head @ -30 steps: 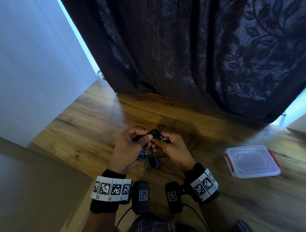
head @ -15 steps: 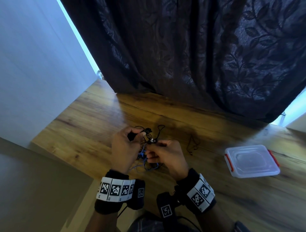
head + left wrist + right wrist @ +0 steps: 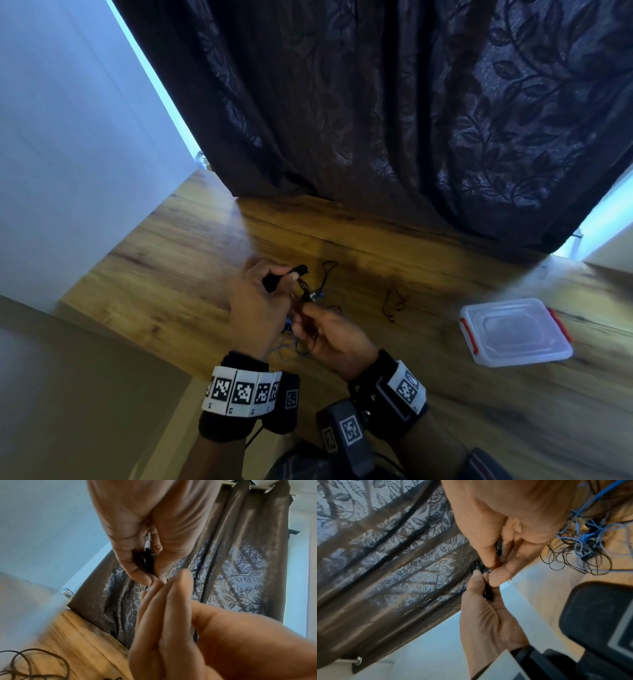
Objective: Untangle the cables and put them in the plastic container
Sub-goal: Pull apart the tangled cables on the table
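Tangled black and blue cables [image 3: 301, 294] hung between both hands above the wooden tabletop [image 3: 171, 291]. Left hand [image 3: 255, 305] clamped its grip on a black plug; right hand [image 3: 329, 337] pinched thin wires.

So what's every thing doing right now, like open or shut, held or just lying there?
Plastic container: lid on, lying on the wooden table, nothing in it that shows.
Cables: tangled, partly lifted between both hands.
Loose black cable: lying alone on the table, untouched.
Left hand: grips a black part of the cables.
Right hand: pinches the cables.
Curtain: drawn, hanging down to the table's far edge.
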A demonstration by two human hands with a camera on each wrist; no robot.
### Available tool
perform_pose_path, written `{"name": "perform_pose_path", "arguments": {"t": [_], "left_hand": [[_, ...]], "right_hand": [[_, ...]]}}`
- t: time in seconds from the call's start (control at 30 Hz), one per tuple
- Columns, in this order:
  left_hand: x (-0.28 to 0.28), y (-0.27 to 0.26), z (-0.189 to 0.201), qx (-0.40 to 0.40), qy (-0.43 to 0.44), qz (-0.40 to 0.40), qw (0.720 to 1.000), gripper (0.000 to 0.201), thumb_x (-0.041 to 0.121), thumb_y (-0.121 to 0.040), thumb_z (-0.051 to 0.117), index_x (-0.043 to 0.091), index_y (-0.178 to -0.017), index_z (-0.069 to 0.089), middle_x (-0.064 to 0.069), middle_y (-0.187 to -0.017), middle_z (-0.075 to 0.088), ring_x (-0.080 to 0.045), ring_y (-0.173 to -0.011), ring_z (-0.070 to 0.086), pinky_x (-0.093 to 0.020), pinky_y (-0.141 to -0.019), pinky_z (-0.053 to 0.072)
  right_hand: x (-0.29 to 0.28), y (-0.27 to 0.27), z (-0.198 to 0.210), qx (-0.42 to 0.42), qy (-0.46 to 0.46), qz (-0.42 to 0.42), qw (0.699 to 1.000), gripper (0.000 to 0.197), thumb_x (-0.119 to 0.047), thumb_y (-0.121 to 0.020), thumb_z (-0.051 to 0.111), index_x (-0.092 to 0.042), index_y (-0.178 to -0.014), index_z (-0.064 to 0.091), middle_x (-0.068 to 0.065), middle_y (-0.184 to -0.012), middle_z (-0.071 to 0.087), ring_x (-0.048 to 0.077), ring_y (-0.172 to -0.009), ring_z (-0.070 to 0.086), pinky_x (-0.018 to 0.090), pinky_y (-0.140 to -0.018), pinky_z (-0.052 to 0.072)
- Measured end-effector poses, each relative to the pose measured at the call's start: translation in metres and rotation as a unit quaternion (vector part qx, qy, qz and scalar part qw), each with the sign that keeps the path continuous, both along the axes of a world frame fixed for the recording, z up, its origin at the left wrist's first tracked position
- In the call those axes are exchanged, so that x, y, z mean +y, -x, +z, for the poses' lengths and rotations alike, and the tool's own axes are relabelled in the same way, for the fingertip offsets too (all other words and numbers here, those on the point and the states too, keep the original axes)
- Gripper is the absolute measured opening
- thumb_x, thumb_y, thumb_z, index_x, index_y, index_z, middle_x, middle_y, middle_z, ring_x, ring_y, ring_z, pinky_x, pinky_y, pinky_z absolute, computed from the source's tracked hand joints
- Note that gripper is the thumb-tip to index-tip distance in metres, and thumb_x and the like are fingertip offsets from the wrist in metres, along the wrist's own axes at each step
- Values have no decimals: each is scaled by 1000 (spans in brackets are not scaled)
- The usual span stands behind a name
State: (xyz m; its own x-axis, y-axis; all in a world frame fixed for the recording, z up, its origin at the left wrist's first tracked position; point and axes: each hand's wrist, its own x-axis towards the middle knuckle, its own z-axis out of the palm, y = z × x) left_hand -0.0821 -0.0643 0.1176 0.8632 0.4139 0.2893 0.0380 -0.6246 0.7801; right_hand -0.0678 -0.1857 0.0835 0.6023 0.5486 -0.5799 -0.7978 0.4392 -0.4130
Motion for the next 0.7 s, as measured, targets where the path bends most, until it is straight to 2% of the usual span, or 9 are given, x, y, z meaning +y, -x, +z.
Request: {"name": "perform_pose_path", "arguments": {"t": [0.1, 0.2, 0.27, 0.37, 0.43, 0.47, 0.57, 0.6, 0.7], "left_hand": [[3, -1, -2, 2, -7, 5, 1000, 8, 10, -85, 76, 13, -91, 71, 8, -90, 67, 8, -81, 58, 0, -70, 43], [4, -1, -4, 24, -19, 14, 999, 9, 11, -86, 74, 12, -96, 73, 10, -88, 69, 5, -76, 61, 3, -67, 42], [4, 0, -6, 38, -27, 13, 999, 9, 12, -87, 74, 12, -96, 73, 8, -88, 70, 6, -73, 59, 3, -65, 41], [2, 1, -7, 53, -25, 9, 998, 9, 15, -87, 75, 14, -96, 74, 9, -85, 68, 16, -71, 53, 4, -64, 39], [1, 2, -6, 64, -20, 6, 998, 11, 18, -85, 76, 16, -96, 75, 11, -83, 66, 15, -68, 54, 3, -62, 40], [0, 2, -5, 69, -7, 5, 998, 11, 19, -85, 77, 17, -96, 75, 13, -82, 66, 13, -65, 56, 2, -61, 41], [-2, 1, -3, 79, 81, -6, 994, 11, 16, -84, 77, 17, -95, 76, 16, -80, 68, 12, -67, 63, -2, -59, 45], [-2, 0, -2, 80, 110, -9, 991, 12, 15, -84, 78, 16, -96, 76, 13, -82, 71, 12, -70, 64, -4, -60, 48], [-2, -1, -1, 78, 150, -19, 985, 15, 17, -84, 78, 17, -99, 78, 5, -90, 76, -2, -81, 71, -16, -70, 57]], "right_hand": [[-1, 1, -1, 11, -4, 11, 1000, 15, -9, -99, 59, 2, -98, 69, 5, -67, 66, 8, -55, 64, 17, -54, 57], [-4, 0, 3, -30, 21, 20, 999, 16, -8, -95, 64, 6, -102, 69, 6, -68, 67, 10, -57, 65, 19, -56, 59], [-8, 0, 9, -81, 71, 20, 994, 17, -9, -92, 69, 6, -99, 71, 8, -70, 69, 12, -58, 65, 21, -56, 59], [-15, 0, 23, -162, 174, 10, 971, 13, -13, -90, 74, -1, -94, 73, 10, -75, 72, 14, -61, 68, 25, -59, 59], [-18, 0, 28, -239, 261, -4, 935, 8, -15, -89, 74, -10, -95, 73, 5, -81, 74, 13, -67, 69, 27, -65, 61], [-18, 0, 29, -291, 303, -16, 907, 5, -17, -89, 74, -15, -93, 73, 1, -82, 74, 12, -69, 69, 28, -68, 62], [-18, 0, 27, -422, 395, -68, 813, 4, -22, -89, 75, -24, -88, 71, -9, -83, 71, 3, -77, 67, 16, -67, 55], [-17, 0, 26, -445, 406, -89, 793, 5, -22, -89, 75, -23, -88, 70, -11, -84, 70, 1, -79, 66, 13, -66, 53], [-15, 1, 27, -488, 409, -148, 757, 10, -19, -88, 76, -25, -87, 69, -19, -78, 67, -4, -77, 65, 8, -62, 48]]}}
